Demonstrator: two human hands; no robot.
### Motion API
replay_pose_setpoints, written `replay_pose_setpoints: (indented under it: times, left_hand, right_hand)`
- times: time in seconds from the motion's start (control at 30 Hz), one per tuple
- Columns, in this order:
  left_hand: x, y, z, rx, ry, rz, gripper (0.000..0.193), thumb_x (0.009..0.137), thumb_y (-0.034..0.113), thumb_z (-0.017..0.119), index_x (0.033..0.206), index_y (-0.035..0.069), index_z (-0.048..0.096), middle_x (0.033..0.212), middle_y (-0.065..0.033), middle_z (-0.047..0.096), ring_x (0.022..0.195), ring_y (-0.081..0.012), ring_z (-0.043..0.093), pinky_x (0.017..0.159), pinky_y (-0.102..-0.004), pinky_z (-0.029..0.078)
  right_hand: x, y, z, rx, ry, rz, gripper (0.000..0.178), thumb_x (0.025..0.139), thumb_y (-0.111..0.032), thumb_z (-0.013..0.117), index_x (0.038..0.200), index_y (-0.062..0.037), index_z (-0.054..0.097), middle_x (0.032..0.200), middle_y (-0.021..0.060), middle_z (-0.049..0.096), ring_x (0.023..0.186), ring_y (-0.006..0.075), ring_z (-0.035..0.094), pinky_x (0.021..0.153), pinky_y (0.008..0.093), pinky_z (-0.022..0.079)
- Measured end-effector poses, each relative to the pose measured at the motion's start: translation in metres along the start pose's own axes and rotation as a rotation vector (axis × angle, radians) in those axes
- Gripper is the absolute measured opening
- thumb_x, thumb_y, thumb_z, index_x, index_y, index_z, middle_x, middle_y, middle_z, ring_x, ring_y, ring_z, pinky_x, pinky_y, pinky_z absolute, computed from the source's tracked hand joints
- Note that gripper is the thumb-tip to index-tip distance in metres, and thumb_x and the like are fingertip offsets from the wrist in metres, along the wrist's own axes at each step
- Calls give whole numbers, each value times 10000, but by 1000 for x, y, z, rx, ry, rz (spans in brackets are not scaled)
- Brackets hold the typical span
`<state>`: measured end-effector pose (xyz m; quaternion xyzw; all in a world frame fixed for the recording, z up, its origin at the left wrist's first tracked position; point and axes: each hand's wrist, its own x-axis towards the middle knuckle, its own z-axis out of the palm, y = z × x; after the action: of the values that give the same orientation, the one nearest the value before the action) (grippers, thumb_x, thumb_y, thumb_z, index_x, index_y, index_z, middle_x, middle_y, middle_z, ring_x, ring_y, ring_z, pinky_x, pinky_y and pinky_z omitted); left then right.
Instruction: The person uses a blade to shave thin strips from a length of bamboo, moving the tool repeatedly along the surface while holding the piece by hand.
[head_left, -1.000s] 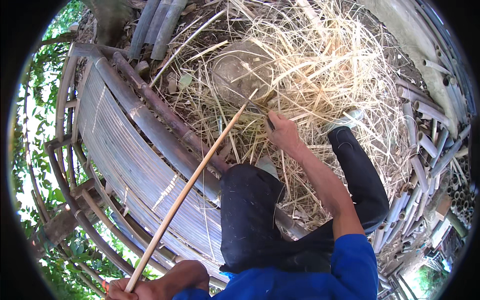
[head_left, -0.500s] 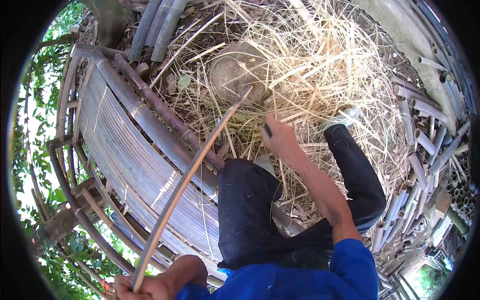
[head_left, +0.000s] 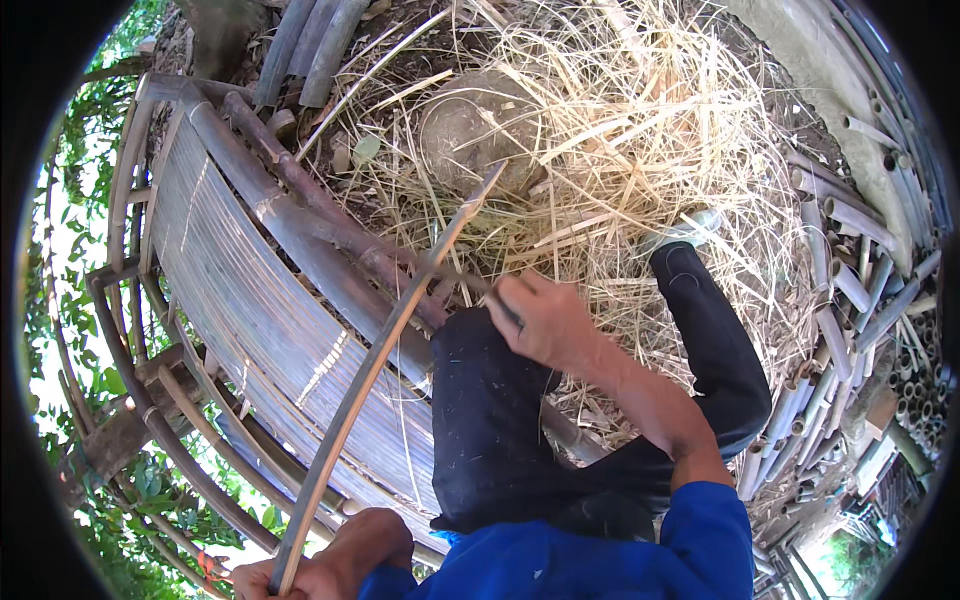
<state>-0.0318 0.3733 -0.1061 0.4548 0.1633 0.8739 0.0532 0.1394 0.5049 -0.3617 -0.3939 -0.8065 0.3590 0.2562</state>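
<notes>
A long, narrow bamboo strip slants across the view, from the lower left up to a pointed far end over the ground. My left hand is closed around its near end at the lower edge. In my right hand is a knife with a dark handle, gripped above my left knee. The knife's blade reaches leftward to the strip and meets or crosses it below the pale, freshly cut far part; exact contact is hard to make out.
Pale shavings cover the ground ahead, around a round stump or stone. A slatted bamboo bench runs along my left. Stacked bamboo poles line the right side. My legs are bent in front of me.
My right hand has moved left and nearer to me, bringing the knife blade to the strip. The strip's far end has shifted slightly, and its upper part shows a pale cut.
</notes>
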Motion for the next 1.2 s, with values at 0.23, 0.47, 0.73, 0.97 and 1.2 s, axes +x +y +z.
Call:
replay_pose_setpoints:
  times: [0.23, 0.47, 0.73, 0.97, 1.2]
  left_hand:
    - [-4, -9, -13, -25, -9, 3, 444, 1070, 468, 448, 770, 140, 440, 606, 90, 275, 448, -43, 220, 410, -239, 160]
    - [-4, -16, -22, 60, 27, 24, 430, 1075, 458, 444, 783, 141, 441, 612, 93, 273, 455, -40, 231, 433, -239, 186]
    - [6, -30, -5, 168, 69, 218, 451, 1078, 454, 437, 775, 119, 442, 584, 51, 317, 423, -73, 302, 392, -219, 297]
    - [6, -32, 16, 230, -35, 272, 386, 1101, 392, 400, 816, 131, 407, 585, 39, 318, 376, -53, 262, 323, -199, 235]
    - [-5, -34, 18, 250, -12, 267, 302, 1099, 368, 425, 896, 145, 453, 598, 57, 319, 382, -35, 260, 317, -180, 217]
  right_hand:
    - [5, 62, 20, -82, -15, 120, 140, 997, -221, 575, 1012, -88, 535, 687, 146, 583, 550, 300, 631, 479, 395, 521]
    - [36, 148, 50, -67, -70, 326, 176, 969, -185, 594, 1100, -79, 541, 682, 179, 620, 539, 322, 628, 535, 474, 531]
    - [40, 123, 43, -39, -118, 424, 182, 959, -172, 593, 1068, -47, 517, 690, 185, 633, 585, 385, 646, 539, 499, 515]
    - [7, -9, 5, -83, 107, -144, 164, 929, -198, 688, 957, -55, 613, 687, 93, 558, 551, 233, 602, 454, 357, 491]
    - [13, 82, 42, -93, 78, 143, 183, 908, -168, 669, 1057, -89, 598, 754, 169, 601, 595, 360, 638, 509, 440, 522]
